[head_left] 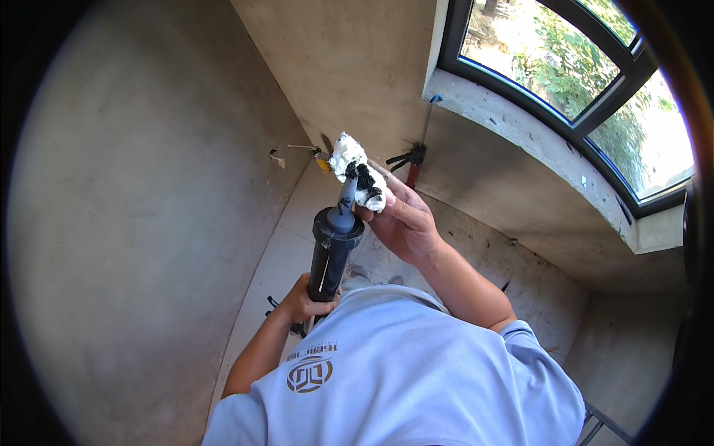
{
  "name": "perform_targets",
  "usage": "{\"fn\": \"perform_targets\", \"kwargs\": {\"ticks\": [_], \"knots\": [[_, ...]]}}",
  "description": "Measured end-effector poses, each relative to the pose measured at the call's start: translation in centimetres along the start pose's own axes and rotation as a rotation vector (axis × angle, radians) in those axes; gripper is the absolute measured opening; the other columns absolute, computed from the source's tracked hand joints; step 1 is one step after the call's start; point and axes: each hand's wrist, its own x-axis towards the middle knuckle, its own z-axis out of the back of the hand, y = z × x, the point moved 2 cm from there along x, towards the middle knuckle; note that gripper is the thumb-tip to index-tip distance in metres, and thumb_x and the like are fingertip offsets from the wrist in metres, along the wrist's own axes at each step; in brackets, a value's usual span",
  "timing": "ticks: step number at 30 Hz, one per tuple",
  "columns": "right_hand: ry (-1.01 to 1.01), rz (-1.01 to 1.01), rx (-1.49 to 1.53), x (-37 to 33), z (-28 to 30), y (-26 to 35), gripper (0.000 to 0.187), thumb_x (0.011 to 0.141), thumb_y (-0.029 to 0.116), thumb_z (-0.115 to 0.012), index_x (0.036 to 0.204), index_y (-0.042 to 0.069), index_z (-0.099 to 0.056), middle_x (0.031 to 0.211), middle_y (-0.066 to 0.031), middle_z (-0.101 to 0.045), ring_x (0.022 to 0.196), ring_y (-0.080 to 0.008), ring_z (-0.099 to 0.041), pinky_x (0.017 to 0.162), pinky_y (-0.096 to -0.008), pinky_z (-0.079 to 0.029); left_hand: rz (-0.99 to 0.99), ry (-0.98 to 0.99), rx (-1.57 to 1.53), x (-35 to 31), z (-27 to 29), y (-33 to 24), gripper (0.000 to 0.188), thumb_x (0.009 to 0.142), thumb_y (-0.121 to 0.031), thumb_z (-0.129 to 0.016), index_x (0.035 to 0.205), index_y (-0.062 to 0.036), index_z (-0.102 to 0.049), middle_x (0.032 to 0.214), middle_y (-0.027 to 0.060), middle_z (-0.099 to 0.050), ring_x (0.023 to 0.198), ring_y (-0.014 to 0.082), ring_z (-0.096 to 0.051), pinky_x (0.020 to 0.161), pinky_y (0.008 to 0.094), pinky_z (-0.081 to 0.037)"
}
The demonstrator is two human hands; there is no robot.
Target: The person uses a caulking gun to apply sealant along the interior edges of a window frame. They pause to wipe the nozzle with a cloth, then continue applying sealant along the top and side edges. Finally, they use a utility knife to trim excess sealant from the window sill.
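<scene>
A black sealant gun (332, 260) with a grey tapered nozzle (345, 208) points away from me, its nozzle tilted up. My left hand (306, 299) is closed round its rear part, where the handle is largely hidden. Beyond the nozzle, my right hand (409, 223) pinches a crumpled white wad of tissue or cloth (346, 151) between thumb and fingers. Black sealant is smeared thickly on the wad where it meets the nozzle tip. Dark smudges also mark the nozzle and the right fingers.
A bare plastered wall (141, 208) rises on the left. At the right is a dark-framed window (569, 126) above a dirty sill (520, 111). A red and black tool with a thin rod (414, 165) stands by the far wall. Near it hangs a yellow item (322, 160). Light tiles (279, 256) cover the floor.
</scene>
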Motion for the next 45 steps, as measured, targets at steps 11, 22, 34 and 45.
{"fn": "perform_targets", "kwargs": {"ticks": [11, 22, 34, 45], "knots": [[-0.056, -0.076, 0.095, 0.4, 0.6, -0.2, 0.046, 0.097, 0.033, -0.072, 0.131, 0.004, -0.06, 0.109, -0.0008, -0.067, 0.096, -0.0114, -0.059, 0.092, -0.0285, -0.045, -0.008, -0.024, -0.023, 0.4, -0.5, 0.2, 0.032, 0.07, -0.004, -0.074, 0.1, 0.0, -0.067, 0.086, 0.0075, -0.07, 0.079, 0.0158, -0.066, 0.077, 0.031, -0.053], [-0.032, -0.087, 0.133, 0.5, 0.5, 1.0, 0.042, 0.101, 0.037, -0.058, 0.129, 0.005, -0.06, 0.111, -0.0044, -0.065, 0.1, -0.0149, -0.057, 0.095, -0.0337, -0.041, -0.027, 0.015, 0.048, 0.8, -0.5, -0.2, 0.029, 0.069, -0.004, -0.076, 0.096, -0.0008, -0.067, 0.084, 0.0053, -0.068, 0.079, 0.0146, -0.065, 0.076, 0.0311, -0.052], [0.172, -0.144, -0.036, 0.4, 3.2, 1.6, 0.056, 0.078, 0.032, -0.089, 0.12, 0.004, -0.066, 0.107, -0.005, -0.064, 0.097, -0.0156, -0.058, 0.094, -0.0332, -0.045, -0.012, 0.056, 0.055, 0.8, -0.3, 0.6, 0.028, 0.071, -0.002, -0.079, 0.097, -0.0006, -0.068, 0.085, 0.0046, -0.068, 0.079, 0.0131, -0.064, 0.076, 0.0304, -0.052], [0.181, -0.139, -0.013, 0.2, 2.6, 2.4, 0.054, 0.075, 0.041, -0.092, 0.111, 0.006, -0.072, 0.099, -0.0052, -0.067, 0.089, -0.0141, -0.06, 0.084, -0.0316, -0.048, 0.036, 0.126, 0.103, 0.6, -0.2, 0.6, 0.036, 0.068, -0.001, -0.078, 0.103, -0.001, -0.067, 0.094, 0.0055, -0.069, 0.086, 0.0146, -0.064, 0.081, 0.0314, -0.052]]}}
